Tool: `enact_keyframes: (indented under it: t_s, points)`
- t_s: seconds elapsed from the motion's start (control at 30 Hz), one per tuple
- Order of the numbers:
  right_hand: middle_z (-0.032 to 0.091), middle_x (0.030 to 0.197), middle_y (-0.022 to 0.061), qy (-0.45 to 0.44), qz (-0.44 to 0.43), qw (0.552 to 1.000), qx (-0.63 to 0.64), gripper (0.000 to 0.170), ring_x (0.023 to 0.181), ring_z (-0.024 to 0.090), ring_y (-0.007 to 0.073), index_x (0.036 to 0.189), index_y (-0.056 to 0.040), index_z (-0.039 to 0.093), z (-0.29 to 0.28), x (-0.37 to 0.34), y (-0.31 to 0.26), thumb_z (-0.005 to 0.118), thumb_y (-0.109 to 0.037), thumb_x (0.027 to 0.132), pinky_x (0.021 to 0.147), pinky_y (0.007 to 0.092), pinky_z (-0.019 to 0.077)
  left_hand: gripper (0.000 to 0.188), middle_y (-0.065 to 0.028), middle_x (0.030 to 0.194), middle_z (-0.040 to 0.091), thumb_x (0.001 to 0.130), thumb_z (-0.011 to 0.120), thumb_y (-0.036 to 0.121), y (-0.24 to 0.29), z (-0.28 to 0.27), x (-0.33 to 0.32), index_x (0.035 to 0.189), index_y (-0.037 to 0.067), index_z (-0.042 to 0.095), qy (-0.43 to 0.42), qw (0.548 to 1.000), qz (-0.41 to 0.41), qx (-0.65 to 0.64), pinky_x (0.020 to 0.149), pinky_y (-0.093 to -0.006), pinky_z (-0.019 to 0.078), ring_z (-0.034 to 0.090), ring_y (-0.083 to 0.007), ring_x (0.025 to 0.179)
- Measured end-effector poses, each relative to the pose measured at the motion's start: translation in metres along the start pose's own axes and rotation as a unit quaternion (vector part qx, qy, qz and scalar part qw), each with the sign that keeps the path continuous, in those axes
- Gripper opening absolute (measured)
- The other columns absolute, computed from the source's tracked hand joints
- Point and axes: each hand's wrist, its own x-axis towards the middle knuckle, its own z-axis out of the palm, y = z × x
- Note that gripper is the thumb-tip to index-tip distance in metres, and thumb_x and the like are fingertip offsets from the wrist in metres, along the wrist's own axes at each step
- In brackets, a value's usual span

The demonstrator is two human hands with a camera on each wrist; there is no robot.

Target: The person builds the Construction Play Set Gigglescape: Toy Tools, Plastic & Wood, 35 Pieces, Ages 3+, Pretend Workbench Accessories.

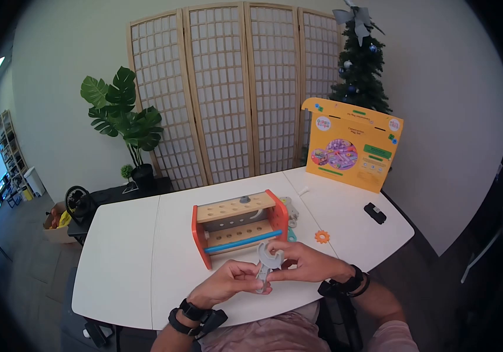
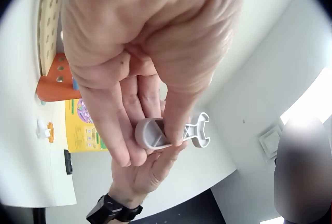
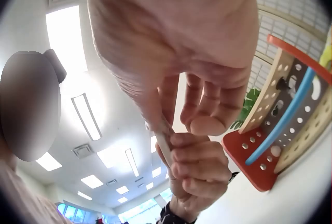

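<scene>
Both hands hold a pale grey toy piece (image 1: 269,259) with a wide curved head, just in front of the wooden toy bench (image 1: 235,226). The left hand (image 1: 224,284) pinches its narrow lower end between thumb and fingers. At the upper, curved part, the right hand (image 1: 308,263) grips with thumb and fingertips. In the left wrist view the grey piece (image 2: 151,133) shows a rounded end and a forked end. The right wrist view shows only a thin edge of it between the two hands.
An orange gear (image 1: 322,236) lies right of the bench, with grey and teal parts (image 1: 291,212) against the bench's right side. Farther off are a small white piece (image 1: 304,190), a black object (image 1: 375,213) and an upright yellow box (image 1: 354,146) at the table's back edge.
</scene>
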Motion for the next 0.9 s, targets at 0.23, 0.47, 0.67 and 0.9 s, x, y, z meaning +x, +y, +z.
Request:
enact_keyframes:
  t_s: [0.23,0.47,0.67,0.9]
  points:
    - [0.078,0.112,0.0075,0.155,0.059,0.986,0.008,0.027,0.102,0.074,0.0139,0.128,-0.0006,0.075,-0.050,-0.030,-0.020,0.077,-0.016,0.106,0.088,0.0306,0.0613,0.023,-0.0107,0.118,0.081,0.109,0.076,0.014,0.029,0.019,-0.023,0.125,-0.003,0.078,0.148,0.974,0.016,0.172,0.096,-0.0338,0.0667,0.080,-0.0190,0.106]
    - [0.082,0.089,0.0159,0.308,0.253,0.864,-0.306,0.025,0.083,0.081,0.0259,0.106,0.0024,0.081,-0.123,-0.105,0.087,0.087,-0.014,0.089,0.081,0.0349,0.0645,0.017,-0.0105,0.106,0.082,0.107,0.077,0.013,0.064,-0.007,-0.056,0.113,-0.003,0.079,0.356,0.879,0.166,0.270,0.073,-0.0295,0.0647,0.078,-0.0149,0.089]
    - [0.080,0.082,0.0194,0.296,0.363,0.800,-0.376,0.021,0.078,0.081,0.0317,0.091,0.0033,0.083,-0.135,-0.145,0.162,0.085,-0.013,0.077,0.077,0.0378,0.0647,0.024,-0.0057,0.107,0.072,0.107,0.075,0.021,0.079,-0.038,-0.053,0.122,0.001,0.073,0.489,0.814,0.181,0.256,0.060,-0.0247,0.0559,0.071,-0.0116,0.080]
    - [0.081,0.085,0.0194,0.259,0.322,0.727,-0.548,0.034,0.082,0.080,0.0359,0.098,-0.0018,0.084,-0.121,-0.119,0.153,0.088,-0.032,0.083,0.079,0.0466,0.0640,0.037,-0.0059,0.112,0.070,0.107,0.076,0.033,0.060,-0.073,-0.038,0.125,0.002,0.069,0.515,0.798,0.140,0.281,0.062,-0.0274,0.0591,0.070,-0.0133,0.089]
